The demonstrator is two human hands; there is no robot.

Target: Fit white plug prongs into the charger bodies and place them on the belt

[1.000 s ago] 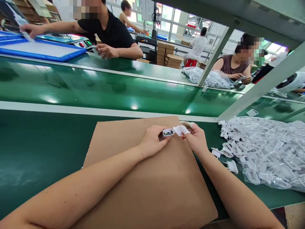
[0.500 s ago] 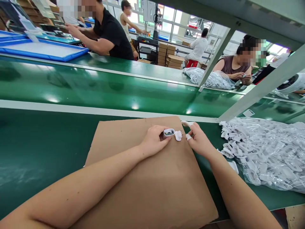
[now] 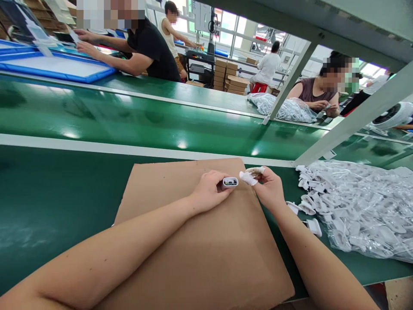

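Note:
My left hand (image 3: 209, 190) is closed around a small white oval plastic housing (image 3: 229, 182), resting on a brown cardboard sheet (image 3: 206, 254). The housing's open end faces up and shows a circuit board and metal parts inside. Just to its right, my right hand (image 3: 267, 185) is closed in a pinch, with white coverings on the thumb and forefinger. Between those fingertips is a small white plastic piece (image 3: 243, 175), partly hidden and hard to tell from the coverings. It is apart from the housing by a narrow gap.
A clear bag of white plastic parts (image 3: 364, 206) lies at right, with loose white pieces (image 3: 313, 227) beside it. A slanting metal post (image 3: 342, 125) stands behind. Beyond the green conveyor (image 3: 145, 118), co-workers sit near blue trays (image 3: 64, 69) and another bag (image 3: 290, 107).
My right hand has moved left and closed its fingers on the small white piece that lay beside the housing. My left hand has stayed nearly still, still holding the housing.

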